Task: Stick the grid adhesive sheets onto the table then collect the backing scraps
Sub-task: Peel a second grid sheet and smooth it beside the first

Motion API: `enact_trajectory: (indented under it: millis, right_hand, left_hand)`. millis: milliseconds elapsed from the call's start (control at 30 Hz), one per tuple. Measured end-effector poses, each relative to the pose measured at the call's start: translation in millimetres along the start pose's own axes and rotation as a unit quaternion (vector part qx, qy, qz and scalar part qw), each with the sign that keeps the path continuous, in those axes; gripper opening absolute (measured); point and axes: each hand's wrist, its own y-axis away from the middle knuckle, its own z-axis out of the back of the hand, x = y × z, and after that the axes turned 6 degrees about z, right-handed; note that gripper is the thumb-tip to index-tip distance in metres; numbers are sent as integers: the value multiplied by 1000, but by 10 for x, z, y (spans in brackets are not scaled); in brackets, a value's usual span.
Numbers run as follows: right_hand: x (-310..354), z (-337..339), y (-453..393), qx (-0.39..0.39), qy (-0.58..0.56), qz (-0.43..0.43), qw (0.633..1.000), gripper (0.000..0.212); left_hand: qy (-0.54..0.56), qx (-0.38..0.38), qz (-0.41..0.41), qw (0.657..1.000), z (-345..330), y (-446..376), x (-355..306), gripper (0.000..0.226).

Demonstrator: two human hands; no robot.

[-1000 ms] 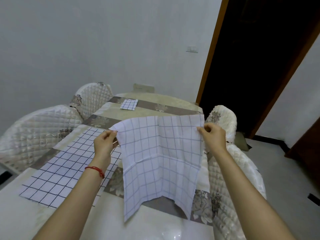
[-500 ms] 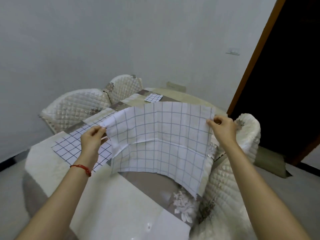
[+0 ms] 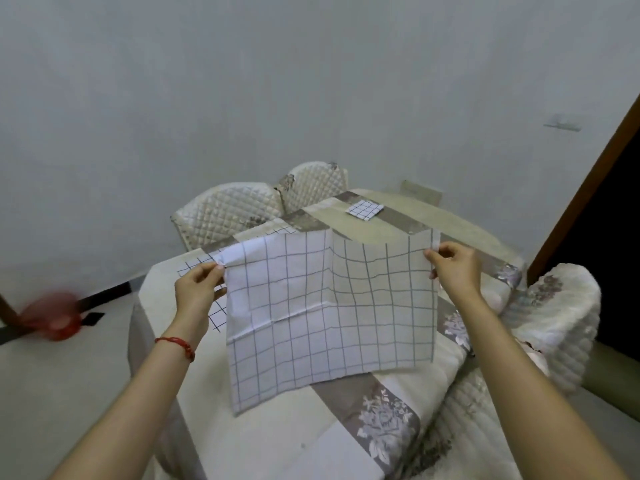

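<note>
Both hands, left (image 3: 199,289) and right (image 3: 453,263), pinch the sheet (image 3: 329,313), now spread flatter and lowered toward the bench (image 3: 277,445); placement looks imminent.

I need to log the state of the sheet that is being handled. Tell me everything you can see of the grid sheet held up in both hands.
The grid sheet is a thin, white, paper-like square printed with dark grid lines. It shows one vertical and one horizontal fold crease and ripples slightly. It hangs in the air above the table, held by its top corners: the left hand pinches the upper left corner, which curls over, and the right hand pinches the upper right. Its lower edge hangs low over the tabletop; whether it touches cannot be told.
</note>
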Motion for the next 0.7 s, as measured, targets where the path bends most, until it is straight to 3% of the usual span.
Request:
enact_trajectory:
  millis: [167,333,700]
  right_hand:
    - [-123,-57,-256,23,-38,-23,999,18]
    - [-408,-144,-669,37,-114,-51,992,14]
    - [-706,-359,-1632,185,-239,13,953,18]
  left_hand:
    - [-4,-20,-6,1000,-146,-82,-55,13]
    - [1,-59,-11,998,-346,-133,-25,9]
    - [17,-211,-81,974,-873,130,-110,18]
